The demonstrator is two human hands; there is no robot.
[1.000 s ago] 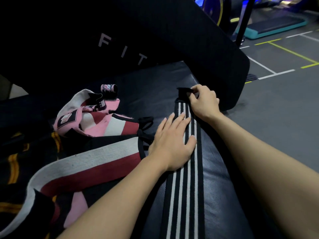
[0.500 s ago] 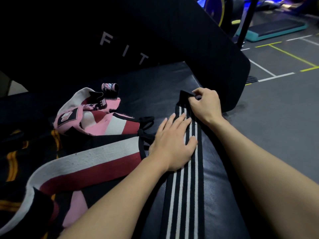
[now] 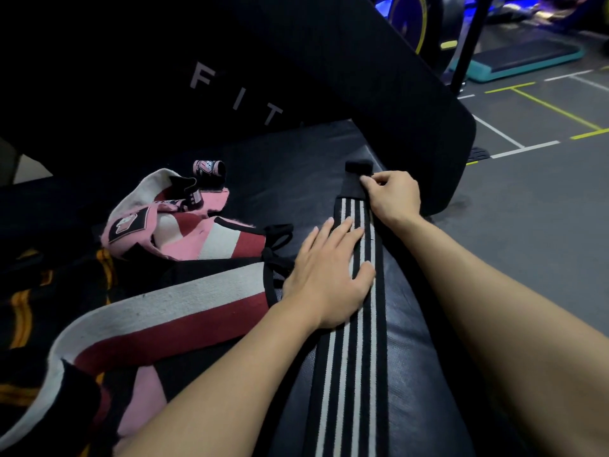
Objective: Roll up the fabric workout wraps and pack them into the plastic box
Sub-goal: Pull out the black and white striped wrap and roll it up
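A long black wrap with white stripes (image 3: 349, 367) lies flat along the black padded bench (image 3: 412, 341), running away from me. My left hand (image 3: 326, 275) presses flat on its middle with straight fingers. My right hand (image 3: 393, 196) pinches the wrap's black far end (image 3: 354, 183), which is folded up a little. A white, dark red and black wrap (image 3: 158, 311) lies loose to the left. A pink, white and red wrap (image 3: 184, 225) is bunched behind it. No plastic box is in view.
A small rolled pink wrap (image 3: 209, 168) stands behind the bunched one. Black wraps with orange stripes (image 3: 23, 308) lie at the far left. A black backrest pad marked FIT (image 3: 296, 77) rises behind the bench. Grey gym floor (image 3: 534, 209) lies beyond the bench's right edge.
My right hand has shifted its pinch on the wrap's black far end, which now lies flatter with its tip pointing away. My left hand has stayed pressed on the wrap.
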